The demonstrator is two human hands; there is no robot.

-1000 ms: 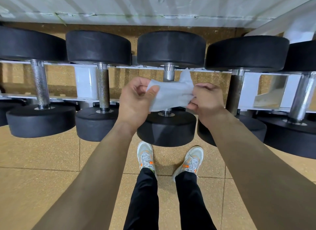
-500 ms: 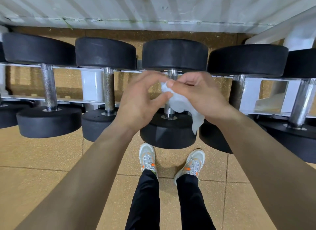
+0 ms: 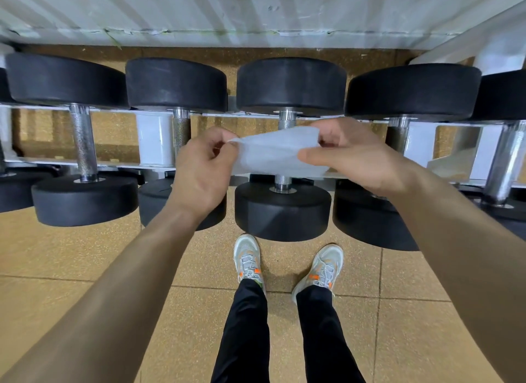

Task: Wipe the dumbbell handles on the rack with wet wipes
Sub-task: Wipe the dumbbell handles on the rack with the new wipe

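- Rack: carries dumbbells in a row, each lying from its front edge to its back edge.
- Middle dumbbell: dead ahead, long axis pointing away from the person.
- Left grip, right grip: each pinches one end of the wipe; both about equally near.
- The wipe: stretched crosswise over the handle, hiding its middle; contact unclear.
- Likely next: down around that bar.

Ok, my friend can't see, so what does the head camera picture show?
A left hand and a right hand pinch the ends of a white wet wipe, spread in front of the handle of a black dumbbell on a white rack. More dumbbells sit alongside; grey shoes stand on tan floor.
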